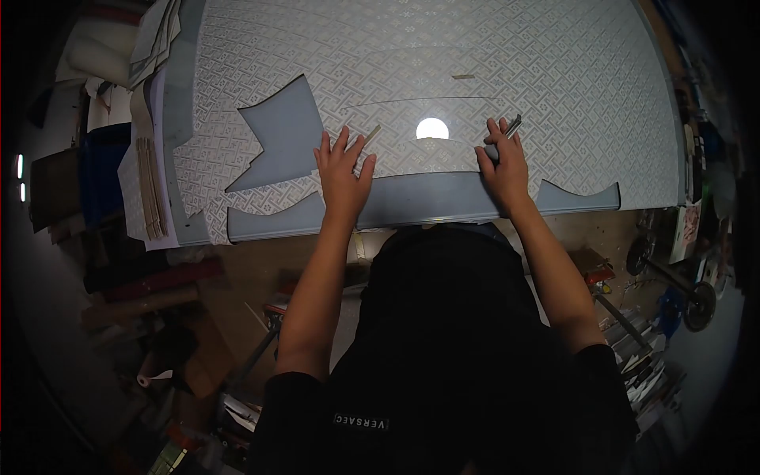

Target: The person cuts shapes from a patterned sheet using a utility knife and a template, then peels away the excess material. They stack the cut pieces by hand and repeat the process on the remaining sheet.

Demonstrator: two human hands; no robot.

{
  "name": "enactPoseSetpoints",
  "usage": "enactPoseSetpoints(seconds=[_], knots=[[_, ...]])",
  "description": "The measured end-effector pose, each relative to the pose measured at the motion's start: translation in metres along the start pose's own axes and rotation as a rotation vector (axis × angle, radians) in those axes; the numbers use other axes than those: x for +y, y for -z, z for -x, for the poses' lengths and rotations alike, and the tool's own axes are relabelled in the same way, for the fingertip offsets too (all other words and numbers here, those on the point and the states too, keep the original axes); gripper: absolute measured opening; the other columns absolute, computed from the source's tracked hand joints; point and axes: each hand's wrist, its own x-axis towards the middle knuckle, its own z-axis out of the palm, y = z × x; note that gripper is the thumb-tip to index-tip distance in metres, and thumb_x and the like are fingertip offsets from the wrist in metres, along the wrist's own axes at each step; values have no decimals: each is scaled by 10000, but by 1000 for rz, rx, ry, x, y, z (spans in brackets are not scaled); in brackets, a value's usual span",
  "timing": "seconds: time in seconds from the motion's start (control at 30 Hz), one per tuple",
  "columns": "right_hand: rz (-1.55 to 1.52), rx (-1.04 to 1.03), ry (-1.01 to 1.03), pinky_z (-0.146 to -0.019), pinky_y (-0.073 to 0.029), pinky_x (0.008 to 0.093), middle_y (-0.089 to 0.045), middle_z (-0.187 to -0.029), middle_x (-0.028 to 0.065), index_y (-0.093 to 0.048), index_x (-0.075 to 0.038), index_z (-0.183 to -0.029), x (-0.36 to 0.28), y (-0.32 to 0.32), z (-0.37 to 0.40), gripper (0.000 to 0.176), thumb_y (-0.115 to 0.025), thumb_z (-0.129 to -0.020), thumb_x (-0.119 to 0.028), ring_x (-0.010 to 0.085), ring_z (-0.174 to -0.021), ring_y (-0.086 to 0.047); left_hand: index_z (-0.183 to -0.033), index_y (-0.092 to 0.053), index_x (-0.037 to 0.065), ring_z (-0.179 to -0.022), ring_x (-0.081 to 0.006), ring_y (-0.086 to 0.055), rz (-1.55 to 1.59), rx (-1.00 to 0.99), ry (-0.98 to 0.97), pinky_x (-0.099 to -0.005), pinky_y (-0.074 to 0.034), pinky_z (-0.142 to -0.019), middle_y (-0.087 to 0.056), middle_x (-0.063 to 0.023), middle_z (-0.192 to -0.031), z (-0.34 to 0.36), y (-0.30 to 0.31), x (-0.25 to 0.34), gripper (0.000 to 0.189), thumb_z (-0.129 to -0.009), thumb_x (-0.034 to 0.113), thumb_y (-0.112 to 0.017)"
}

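A pale sheet with a woven-lattice pattern [427, 71] covers the grey-blue table [427, 196]. My left hand [343, 174] lies on the sheet with its fingers spread, beside a small thin strip [374, 134]. In my right hand [507, 168], resting near the sheet's front edge, is a utility knife [513, 127], its tip pointing up and away between the fingers. To the left of my left hand, grey-blue surface [286, 136] shows through an angular cut-out in the sheet. Curved cut edges run along the front.
A bright white patch [432, 128] glares between the hands. Another short strip [464, 77] lies farther back. Stacked sheets and folded strips [149, 186] stand at the table's left end. Rolls [142, 307] lie on the floor at left, and a wheeled metal bar [673, 277] at right.
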Motion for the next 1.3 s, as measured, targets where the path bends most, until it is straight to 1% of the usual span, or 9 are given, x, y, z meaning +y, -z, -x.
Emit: enactPoseSetpoints(seconds=[0.17, 0.43, 0.8, 0.9, 0.97, 1.0, 1.07, 1.1, 1.3], knots=[[-18, 1, -17, -1173, -330, 549, -639, -1342, 172, -591, 3, -1247, -1, 0, 0, 401, -734, -890, -111, 399, -1401, -482, -1259, -720, 112, -1456, -480, -331, -10, -13, -9, -658, -192, -1194, -538, -116, -1503, -1, 1, -1, 406, -894, 289, -754], [-53, 7, -31, -1181, -322, 538, -588, -1444, 182, -574, -29, -1052, -3, 2, 0, 237, -730, -891, -107, 397, -1421, -464, -1255, -730, 121, -1450, -478, -338, -4, -28, 1, -645, -193, -1198, -546, -111, -1504, -1, 4, 0, 399, -895, 292, -756], [-20, -23, -14, -1190, -323, 494, -582, -1450, 193, -565, -18, -1075, -9, 5, -2, 237, -713, -908, -94, 371, -1447, -440, -1237, -722, 98, -1455, -469, -334, 36, -5, 12, -652, -192, -1198, -540, -120, -1495, -1, 3, 1, 396, -883, 270, -762], [-389, 46, -228, -1167, -367, 426, -563, -1472, 197, -565, -19, -1139, -21, 10, -2, 262, -704, -924, -73, 322, -1487, -400, -1237, -721, 94, -1457, -468, -332, 42, -13, 18, -652, -192, -1198, -534, -122, -1496, -2, 4, 2, 395, -886, 269, -760], [-419, 302, -152, -994, -504, 333, -692, -1281, 168, -620, -15, -1084, -17, 13, -2, 201, -727, -922, -67, 244, -1293, -605, -1238, -720, 94, -1458, -467, -331, 39, -14, 18, -653, -192, -1198, -535, -123, -1494, -2, 5, 4, 394, -886, 268, -759], [-419, 301, -150, -994, -504, 333, -692, -1281, 168, -620, -15, -1084, -11, 19, -1, 201, -727, -922, -67, 244, -1293, -605, -1238, -720, 94, -1460, -465, -329, 33, -19, 24, -654, -192, -1198, -536, -124, -1492, -2, 5, 4, 393, -887, 266, -758], [-326, 160, -536, -767, -545, 300, -744, -960, 92, -671, -24, -953, -8, 41, 3, 135, -777, -893, -84, 163, -915, -696, -1235, -721, 95, -1463, -466, -323, 36, -14, 20, -657, -189, -1197, -532, -122, -1495, -2, 4, 2, 388, -888, 264, -756], [-466, 196, -614, -636, -505, 276, -657, -727, 20, -674, -26, -825, -16, 52, 2, 205, -816, -878, -165, 109, -661, -589, -1231, -722, 95, -1466, -466, -317, 41, -10, 14, -661, -186, -1197, -527, -121, -1498, -1, 3, 2, 382, -888, 262, -755], [-253, 143, -424, -676, -500, 299, -640, -781, 57, -621, -27, -979, -13, 90, 14, 215, -735, -874, -176, 144, -716, -597, -1155, -725, 63, -1417, -461, -361, -163, -2, 5, -688, -155, -1194, -557, -159, -1415, -8, 14, 21, 341, -868, 244, -758]])
